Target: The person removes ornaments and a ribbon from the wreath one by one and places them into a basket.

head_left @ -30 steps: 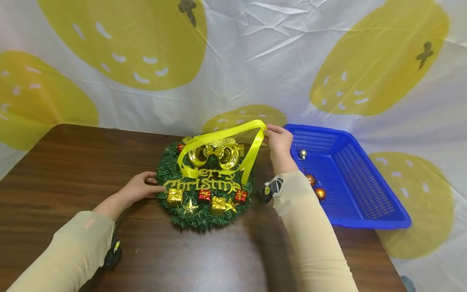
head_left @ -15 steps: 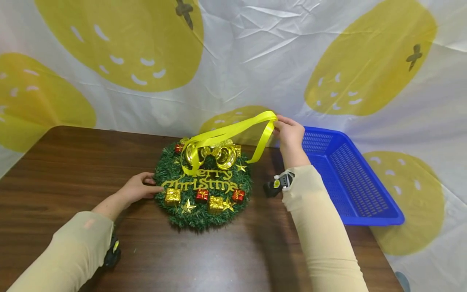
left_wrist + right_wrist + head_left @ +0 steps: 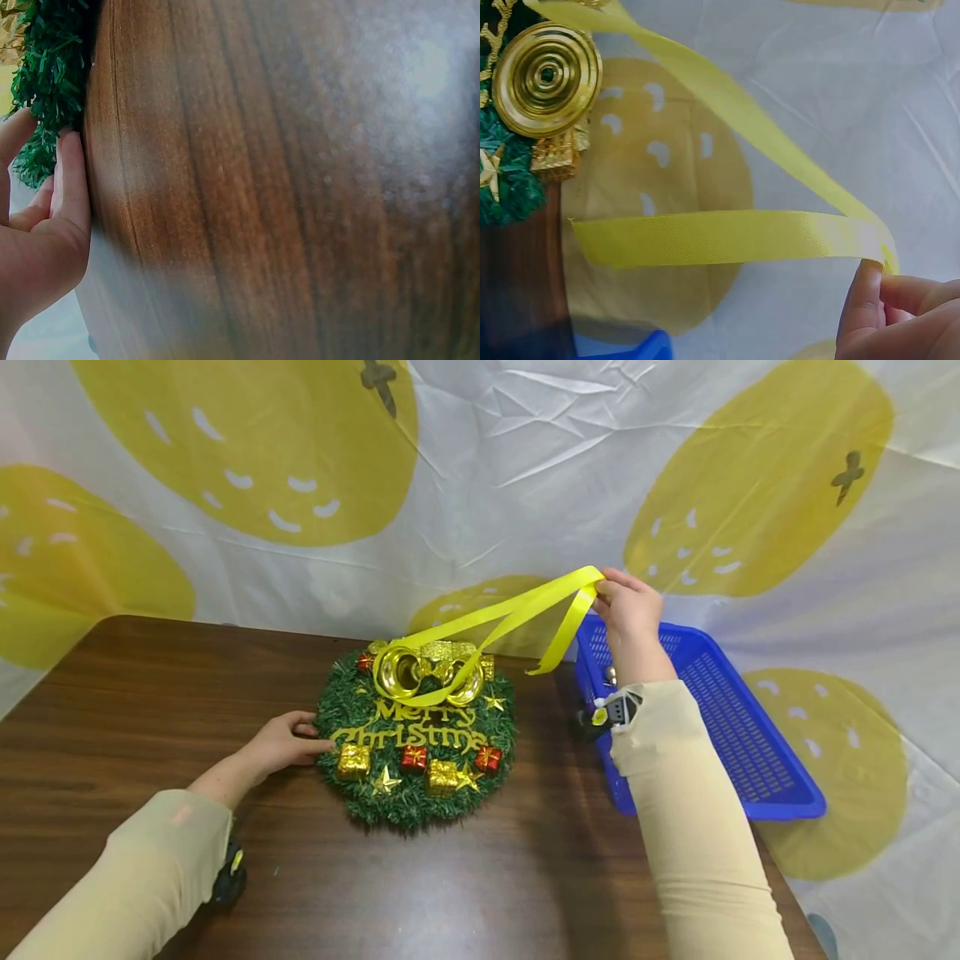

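A green Christmas wreath (image 3: 420, 802) lies on the table, bearing gold "Merry Christmas" lettering, two gold bells (image 3: 397, 672), small red and gold gift boxes and stars. My left hand (image 3: 281, 745) holds its left edge, thumb over the tinsel and fingers at the side, as the left wrist view also shows. Up at the right, my right hand (image 3: 632, 610) pinches a bright yellow ribbon (image 3: 525, 604) between thumb and fingertips. From there the ribbon slopes down to the bells, looping in front of them. Its short loose end (image 3: 652, 240) hangs free of the wreath.
A blue perforated plastic basket (image 3: 783, 810) stands right of the wreath, partly hidden by the right forearm. A small shiny bauble (image 3: 611, 676) shows inside it. Behind the brown wooden table (image 3: 187, 693) hangs a white cloth (image 3: 495, 510) with yellow fruit prints.
My right hand has moved right and upward, drawing the ribbon with it. The ribbon is straighter, and its loose end has swung off the wreath. The left hand has stayed at the wreath's edge.
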`<state>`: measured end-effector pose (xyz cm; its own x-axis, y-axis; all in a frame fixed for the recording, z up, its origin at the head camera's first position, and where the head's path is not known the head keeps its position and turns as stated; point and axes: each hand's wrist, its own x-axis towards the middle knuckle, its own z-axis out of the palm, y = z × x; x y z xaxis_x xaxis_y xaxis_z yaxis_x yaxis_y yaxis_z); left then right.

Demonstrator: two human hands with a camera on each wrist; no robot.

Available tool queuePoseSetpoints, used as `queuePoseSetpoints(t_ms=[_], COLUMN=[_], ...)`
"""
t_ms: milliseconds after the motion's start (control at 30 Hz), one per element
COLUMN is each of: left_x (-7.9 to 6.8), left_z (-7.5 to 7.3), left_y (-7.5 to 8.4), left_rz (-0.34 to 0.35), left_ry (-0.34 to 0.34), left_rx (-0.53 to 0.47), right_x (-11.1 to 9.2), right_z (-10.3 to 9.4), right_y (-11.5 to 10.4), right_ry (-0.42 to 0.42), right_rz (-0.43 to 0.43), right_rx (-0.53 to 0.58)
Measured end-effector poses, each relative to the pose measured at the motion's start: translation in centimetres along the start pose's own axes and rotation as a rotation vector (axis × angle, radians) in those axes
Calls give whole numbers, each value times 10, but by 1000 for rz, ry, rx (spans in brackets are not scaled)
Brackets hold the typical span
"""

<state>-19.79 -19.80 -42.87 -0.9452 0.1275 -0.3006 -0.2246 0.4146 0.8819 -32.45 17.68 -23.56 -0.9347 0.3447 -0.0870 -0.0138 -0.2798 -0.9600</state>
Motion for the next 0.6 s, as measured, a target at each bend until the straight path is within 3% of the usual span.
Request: queuePoseSetpoints(t_ms=[267,600], left_x=[2,4], left_z=[0,3], left_y=[0,1], left_rz=[2,0], left_ry=[-1,-3], left_rx=[3,0], right_x=[-7,-10], right_z=[11,8], right_y=[-16,-41], right_ry=[-47,-39], right_rz=[-21,-14], right_rx=[6,235])
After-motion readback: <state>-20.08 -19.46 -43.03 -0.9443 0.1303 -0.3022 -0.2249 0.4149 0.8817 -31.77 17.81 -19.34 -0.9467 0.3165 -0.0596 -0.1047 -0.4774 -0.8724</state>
